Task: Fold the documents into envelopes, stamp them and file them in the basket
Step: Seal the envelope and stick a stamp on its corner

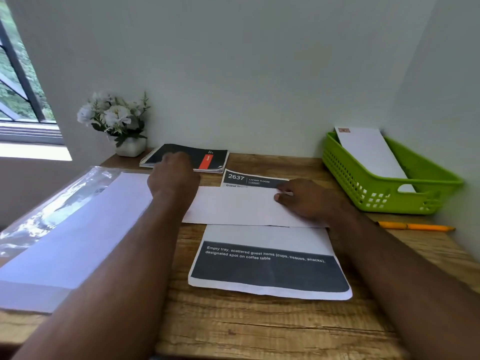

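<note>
Scene: a person at a wooden desk [233, 328], both forearms stretched over the paperwork.
Document: a printed sheet [267, 266] lies flat mid-desk, its dark header showing at the far end and a dark text band at the near end.
Envelope: a blank white envelope [233, 206] lies across the middle of the sheet.
Right hand: the right hand [304, 197] rests on the envelope's right end, fingers curled at its top edge, seemingly pinching it.
Left hand: the left hand [172, 175], blurred, hovers at the envelope's left end near a black notebook [187, 158]; whether it grips anything cannot be told.
Basket: a green basket [389, 183] at the right holds one stamped envelope [371, 152], leaning inside.
Supply: a plastic-wrapped pack of envelopes [67, 229] sits at the left.
Progress: by the look of it, one letter filed; this sheet not yet folded, enclosed or stamped.
Also seen: an orange pen [415, 226] near the basket; flowers [114, 118] in the corner.
</note>
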Motion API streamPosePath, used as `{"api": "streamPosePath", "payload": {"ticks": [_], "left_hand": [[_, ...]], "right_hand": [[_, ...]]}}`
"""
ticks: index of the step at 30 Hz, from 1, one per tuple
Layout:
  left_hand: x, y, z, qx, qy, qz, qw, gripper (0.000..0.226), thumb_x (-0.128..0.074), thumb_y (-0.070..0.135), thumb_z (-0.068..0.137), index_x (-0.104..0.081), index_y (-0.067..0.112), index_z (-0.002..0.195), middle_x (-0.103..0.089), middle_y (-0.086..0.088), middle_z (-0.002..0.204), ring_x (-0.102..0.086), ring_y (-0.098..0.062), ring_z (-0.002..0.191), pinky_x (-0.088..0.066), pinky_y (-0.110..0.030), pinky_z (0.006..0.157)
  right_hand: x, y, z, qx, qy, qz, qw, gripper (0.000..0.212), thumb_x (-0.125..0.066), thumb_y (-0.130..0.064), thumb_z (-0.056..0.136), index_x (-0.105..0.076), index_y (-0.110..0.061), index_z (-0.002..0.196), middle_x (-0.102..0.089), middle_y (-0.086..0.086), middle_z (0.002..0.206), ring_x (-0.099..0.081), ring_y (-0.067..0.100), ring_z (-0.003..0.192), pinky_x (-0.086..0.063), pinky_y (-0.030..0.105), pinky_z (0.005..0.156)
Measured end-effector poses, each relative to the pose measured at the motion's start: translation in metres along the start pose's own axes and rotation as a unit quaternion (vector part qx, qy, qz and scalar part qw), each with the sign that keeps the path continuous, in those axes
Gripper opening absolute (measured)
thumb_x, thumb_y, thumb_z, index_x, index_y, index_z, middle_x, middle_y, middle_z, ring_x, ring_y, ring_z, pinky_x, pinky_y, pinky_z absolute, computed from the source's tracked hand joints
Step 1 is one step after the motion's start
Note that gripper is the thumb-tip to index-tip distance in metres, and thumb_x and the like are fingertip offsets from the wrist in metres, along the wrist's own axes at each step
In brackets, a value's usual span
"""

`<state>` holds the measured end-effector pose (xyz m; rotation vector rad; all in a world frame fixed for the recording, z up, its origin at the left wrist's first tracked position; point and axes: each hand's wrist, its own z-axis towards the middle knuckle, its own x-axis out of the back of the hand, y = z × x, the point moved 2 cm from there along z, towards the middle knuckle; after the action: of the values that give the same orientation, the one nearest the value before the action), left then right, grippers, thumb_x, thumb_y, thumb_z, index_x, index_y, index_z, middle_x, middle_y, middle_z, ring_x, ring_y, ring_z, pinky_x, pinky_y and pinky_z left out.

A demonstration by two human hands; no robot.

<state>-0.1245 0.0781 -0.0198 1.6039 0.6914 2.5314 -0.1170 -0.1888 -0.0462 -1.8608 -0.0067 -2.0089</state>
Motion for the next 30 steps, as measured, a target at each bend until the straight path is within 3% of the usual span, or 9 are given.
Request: {"api": "streamPosePath", "payload": {"ticks": [4, 6, 9, 13, 17, 21, 23, 25, 30], "left_hand": [[-0.002, -0.009, 0.006, 0.007, 0.022, -0.001, 1.0, 0.033, -0.069, 0.021, 0.085, -0.063, 0.017, 0.117, -0.05, -0.015, 0.125, -0.048, -0.037, 0.116, -0.046, -0.045, 0.085], [-0.007, -0.015, 0.01, 0.026, -0.019, 0.022, 0.999, 0.04, -0.072, 0.027, 0.083, -0.062, 0.017, 0.121, -0.047, -0.016, 0.128, -0.044, -0.038, 0.12, -0.044, -0.047, 0.091], [-0.013, -0.022, 0.013, 0.025, -0.03, 0.021, 0.999, 0.038, -0.073, 0.027, 0.083, -0.066, 0.015, 0.118, -0.048, -0.015, 0.126, -0.045, -0.037, 0.118, -0.044, -0.047, 0.089], [-0.012, -0.013, 0.013, -0.038, 0.026, -0.112, 0.993, 0.02, -0.075, 0.022, 0.081, -0.076, 0.016, 0.1, -0.055, -0.015, 0.111, -0.056, -0.033, 0.101, -0.051, -0.043, 0.088], [-0.004, 0.025, -0.007, -0.163, -0.001, -0.35, 0.922, 0.019, -0.082, 0.017, 0.074, -0.075, 0.01, 0.09, -0.058, -0.003, 0.098, -0.055, -0.008, 0.08, -0.043, -0.005, 0.072], [-0.014, 0.048, -0.025, -0.218, -0.085, -0.451, 0.861, 0.021, -0.08, 0.008, 0.075, -0.073, 0.001, 0.093, -0.069, -0.01, 0.097, -0.064, -0.02, 0.077, -0.055, -0.029, 0.066], [-0.019, 0.052, -0.029, -0.222, -0.117, -0.463, 0.85, 0.021, -0.079, 0.007, 0.075, -0.074, 0.004, 0.095, -0.072, -0.011, 0.093, -0.066, -0.019, 0.077, -0.058, -0.033, 0.071], [-0.023, 0.053, -0.031, -0.234, -0.133, -0.443, 0.855, 0.022, -0.08, 0.011, 0.076, -0.076, 0.008, 0.097, -0.075, -0.006, 0.092, -0.07, -0.02, 0.083, -0.058, -0.035, 0.079], [-0.022, 0.057, -0.039, -0.236, -0.14, -0.432, 0.859, 0.02, -0.081, 0.021, 0.077, -0.076, 0.017, 0.097, -0.075, 0.004, 0.089, -0.069, -0.009, 0.082, -0.055, -0.026, 0.078]], "right_hand": [[-0.003, -0.007, 0.001, 0.098, 0.054, -0.017, 0.994, 0.048, -0.043, -0.04, 0.099, -0.04, -0.024, 0.143, -0.037, 0.001, 0.151, -0.027, 0.021, 0.142, -0.018, 0.03, 0.116], [-0.007, -0.013, 0.0, 0.118, 0.0, -0.001, 0.993, 0.054, -0.041, -0.047, 0.098, -0.032, -0.028, 0.148, -0.025, -0.005, 0.156, -0.014, 0.016, 0.146, -0.007, 0.025, 0.115], [-0.019, -0.013, 0.003, 0.11, -0.096, -0.049, 0.988, 0.059, -0.03, -0.059, 0.095, -0.022, -0.038, 0.149, -0.011, -0.009, 0.16, -0.005, 0.015, 0.148, -0.005, 0.042, 0.12], [-0.021, -0.012, 0.005, 0.105, -0.116, -0.087, 0.984, 0.062, -0.021, -0.065, 0.092, -0.016, -0.041, 0.149, -0.005, -0.012, 0.16, 0.0, 0.014, 0.148, -0.003, 0.046, 0.12], [-0.008, -0.015, 0.001, 0.117, -0.023, 0.145, 0.982, 0.051, -0.038, -0.056, 0.096, -0.042, -0.034, 0.141, -0.037, -0.013, 0.15, -0.032, 0.01, 0.14, -0.021, 0.033, 0.117], [0.021, -0.025, -0.007, 0.088, 0.097, 0.459, 0.879, 0.042, -0.059, -0.027, 0.093, -0.053, -0.02, 0.134, -0.06, -0.007, 0.128, -0.061, -0.002, 0.107, -0.047, 0.011, 0.085], [0.026, -0.029, -0.007, 0.092, 0.1, 0.546, 0.827, 0.042, -0.064, -0.008, 0.087, -0.057, -0.012, 0.128, -0.065, 0.004, 0.122, -0.066, 0.005, 0.1, -0.051, 0.015, 0.081], [0.026, -0.03, -0.006, 0.096, 0.108, 0.56, 0.816, 0.04, -0.067, 0.001, 0.082, -0.062, -0.009, 0.12, -0.07, 0.007, 0.111, -0.069, 0.011, 0.096, -0.053, 0.019, 0.078], [0.026, -0.031, -0.009, 0.107, 0.156, 0.452, 0.872, 0.034, -0.076, -0.008, 0.078, -0.071, -0.011, 0.111, -0.073, 0.003, 0.102, -0.07, 0.017, 0.094, -0.055, 0.025, 0.083]]}}
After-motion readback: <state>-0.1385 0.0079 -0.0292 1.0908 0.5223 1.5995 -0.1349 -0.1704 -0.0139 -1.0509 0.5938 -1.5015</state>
